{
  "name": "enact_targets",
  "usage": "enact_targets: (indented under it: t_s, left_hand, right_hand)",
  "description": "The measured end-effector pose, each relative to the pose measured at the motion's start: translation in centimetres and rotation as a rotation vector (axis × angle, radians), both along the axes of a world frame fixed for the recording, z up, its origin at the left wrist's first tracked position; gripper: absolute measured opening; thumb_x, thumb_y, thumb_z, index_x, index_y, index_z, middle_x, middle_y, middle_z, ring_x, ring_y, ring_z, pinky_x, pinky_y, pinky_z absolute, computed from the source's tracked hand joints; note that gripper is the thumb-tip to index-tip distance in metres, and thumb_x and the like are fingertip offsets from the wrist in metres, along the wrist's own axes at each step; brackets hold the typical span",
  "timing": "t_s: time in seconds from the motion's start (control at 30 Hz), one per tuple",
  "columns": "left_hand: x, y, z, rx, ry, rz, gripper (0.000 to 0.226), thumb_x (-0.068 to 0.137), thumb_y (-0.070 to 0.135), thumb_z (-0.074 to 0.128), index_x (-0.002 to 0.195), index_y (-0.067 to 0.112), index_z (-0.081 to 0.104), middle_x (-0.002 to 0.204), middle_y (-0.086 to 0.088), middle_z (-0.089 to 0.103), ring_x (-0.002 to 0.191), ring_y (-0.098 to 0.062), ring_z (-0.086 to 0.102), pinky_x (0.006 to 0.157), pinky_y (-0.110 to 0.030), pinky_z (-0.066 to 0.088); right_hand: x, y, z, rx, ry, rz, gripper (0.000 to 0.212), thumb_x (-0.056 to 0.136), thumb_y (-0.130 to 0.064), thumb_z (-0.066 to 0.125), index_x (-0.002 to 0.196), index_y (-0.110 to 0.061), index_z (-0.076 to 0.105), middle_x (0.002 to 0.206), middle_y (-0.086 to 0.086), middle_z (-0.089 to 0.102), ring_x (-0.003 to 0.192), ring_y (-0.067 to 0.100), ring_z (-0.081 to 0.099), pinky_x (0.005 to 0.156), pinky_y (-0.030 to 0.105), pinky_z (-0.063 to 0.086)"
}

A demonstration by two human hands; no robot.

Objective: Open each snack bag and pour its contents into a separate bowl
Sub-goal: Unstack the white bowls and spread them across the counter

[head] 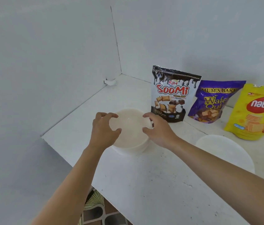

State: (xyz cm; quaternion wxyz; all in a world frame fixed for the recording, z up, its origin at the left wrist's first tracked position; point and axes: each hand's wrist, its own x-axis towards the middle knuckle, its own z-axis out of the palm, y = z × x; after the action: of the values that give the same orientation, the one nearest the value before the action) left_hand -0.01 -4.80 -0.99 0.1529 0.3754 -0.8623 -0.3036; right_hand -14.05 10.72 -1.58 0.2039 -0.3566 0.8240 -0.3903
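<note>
The white bowl sat near the desk's left edge, left hand and right hand gripping its rim with curled fingers. If it was a stuck stack, a jerk might topple the brown snack bag just behind.

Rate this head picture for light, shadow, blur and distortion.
Head view: soft even light, faint shadows behind the black-and-white Soomi pouch and purple wafer pouch; wide-angle bending slightly bows the wall corner; the translucent white plastic bowl gripped by left hand and right hand washes into the white table; the yellow Nabati pouch is cropped at right.
</note>
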Motion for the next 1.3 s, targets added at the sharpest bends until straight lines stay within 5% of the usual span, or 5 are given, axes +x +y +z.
enact_targets:
  t_s: [0.2,0.53,0.83,1.17,1.3]
  left_hand:
    - [0.7,-1.3,-0.8,0.07,-0.019,-0.06,0.058,0.081,0.003,0.071,0.133,0.026,0.059,0.138,0.001,0.053,0.118,-0.023,0.057,0.091,-0.029,0.046]
    - [1.6,-2.7,0.5,0.208,0.031,-0.116,0.06,0.08,-0.005,0.059,0.128,0.031,0.059,0.13,0.005,0.056,0.113,-0.019,0.058,0.095,-0.039,0.054]
    - [0.8,-2.2,6.2,0.29,0.241,-0.154,0.065,0.081,-0.009,0.055,0.125,0.038,0.062,0.133,0.012,0.056,0.114,-0.012,0.061,0.077,-0.027,0.055]
    - [-3.2,4.1,11.3,0.464,0.248,-0.375,0.049,0.079,0.007,0.062,0.115,0.039,0.07,0.113,-0.001,0.072,0.108,-0.027,0.066,0.104,-0.051,0.05]
    - [-6.1,10.1,12.1,0.531,0.26,-0.498,0.052,0.082,0.002,0.06,0.118,0.037,0.069,0.118,-0.001,0.071,0.112,-0.03,0.065,0.107,-0.051,0.048]
  right_hand:
    - [0.8,-0.6,-0.7,0.02,0.071,-0.053,0.054,0.088,-0.012,0.069,0.135,-0.026,0.047,0.135,0.002,0.049,0.108,0.01,0.044,0.091,0.022,0.039]
    - [0.4,-1.2,0.2,0.115,0.098,-0.028,0.05,0.087,-0.009,0.06,0.131,-0.028,0.048,0.131,-0.001,0.049,0.104,0.014,0.05,0.089,0.041,0.052]
    - [-0.7,0.2,5.4,-0.153,0.081,-0.119,0.024,0.088,-0.016,0.057,0.108,-0.029,0.056,0.069,0.002,0.05,0.06,0.015,0.047,0.061,0.034,0.04]
    - [-3.0,7.4,9.6,-0.396,0.032,-0.377,0.031,0.084,-0.002,0.055,0.104,-0.023,0.067,0.107,0.002,0.065,0.075,0.023,0.063,0.048,0.018,0.044]
    - [-4.0,14.7,10.4,-0.443,0.051,-0.477,0.031,0.082,-0.002,0.056,0.103,-0.022,0.067,0.098,0.003,0.066,0.076,0.026,0.062,0.053,0.03,0.05]
